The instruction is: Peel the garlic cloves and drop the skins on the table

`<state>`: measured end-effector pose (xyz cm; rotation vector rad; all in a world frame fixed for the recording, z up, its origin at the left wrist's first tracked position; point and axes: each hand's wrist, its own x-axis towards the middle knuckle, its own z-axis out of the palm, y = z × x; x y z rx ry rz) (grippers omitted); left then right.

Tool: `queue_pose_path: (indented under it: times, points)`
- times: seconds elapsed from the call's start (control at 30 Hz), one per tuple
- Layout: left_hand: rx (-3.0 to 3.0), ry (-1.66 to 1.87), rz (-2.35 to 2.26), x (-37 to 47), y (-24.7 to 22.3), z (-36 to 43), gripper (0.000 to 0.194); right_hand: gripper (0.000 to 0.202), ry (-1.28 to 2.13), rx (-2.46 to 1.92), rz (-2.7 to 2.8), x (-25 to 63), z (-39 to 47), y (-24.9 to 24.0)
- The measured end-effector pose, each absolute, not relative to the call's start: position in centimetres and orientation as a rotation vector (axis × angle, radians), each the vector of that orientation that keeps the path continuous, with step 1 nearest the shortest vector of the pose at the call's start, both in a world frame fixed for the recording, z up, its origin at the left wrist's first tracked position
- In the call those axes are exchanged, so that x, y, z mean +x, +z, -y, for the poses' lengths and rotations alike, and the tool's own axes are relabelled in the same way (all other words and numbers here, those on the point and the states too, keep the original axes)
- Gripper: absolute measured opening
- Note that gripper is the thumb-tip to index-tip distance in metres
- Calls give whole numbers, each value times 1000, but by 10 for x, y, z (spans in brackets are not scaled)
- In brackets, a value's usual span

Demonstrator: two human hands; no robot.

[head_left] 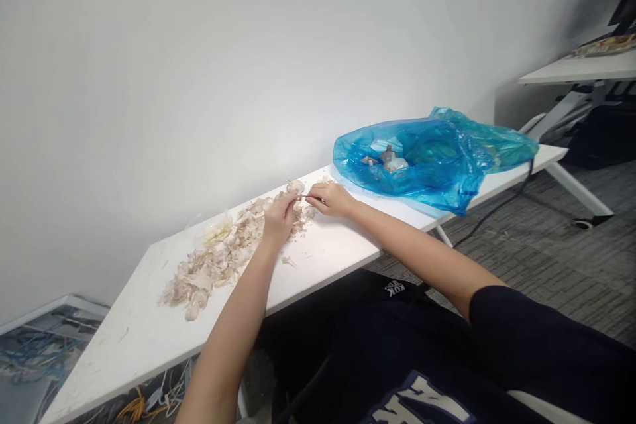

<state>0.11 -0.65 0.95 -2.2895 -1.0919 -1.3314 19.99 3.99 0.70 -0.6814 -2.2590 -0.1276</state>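
Observation:
My left hand (281, 215) is closed in a pinch over the pile, with a small garlic clove (299, 198) at its fingertips. My right hand (332, 199) grips a thin, dark, knife-like tool (306, 197), whose tip points at the clove. The two hands almost meet. Beneath and to the left of them spreads a long heap of papery garlic skins (213, 266). Pale yellow peeled cloves (217, 232) lie in what looks like clear plastic behind the heap. A garlic bulb (295, 186) sits just beyond my left fingertips.
On the right of the white table (328, 257) lies an open blue plastic bag (437, 175) with garlic bulbs (392, 162) inside. A wall runs along the table's far edge. A black cable (497, 212) hangs down at right; tangled cables (149, 401) lie below left.

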Motion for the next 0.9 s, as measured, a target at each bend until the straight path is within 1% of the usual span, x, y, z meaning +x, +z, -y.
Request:
queue_pose_path:
  times: [0.23,0.5,0.9]
  points:
    - [-2308,-1347,1079,2,10,7,22,32,-143,-642,2256,199,-41,6]
    - [-2314,-1330,1094,2,11,8,22,28,-149,-634,2260,199,-40,7]
    - [-2332,-1328,1072,2,11,8,25,29,-172,-801,2253,196,-40,7]
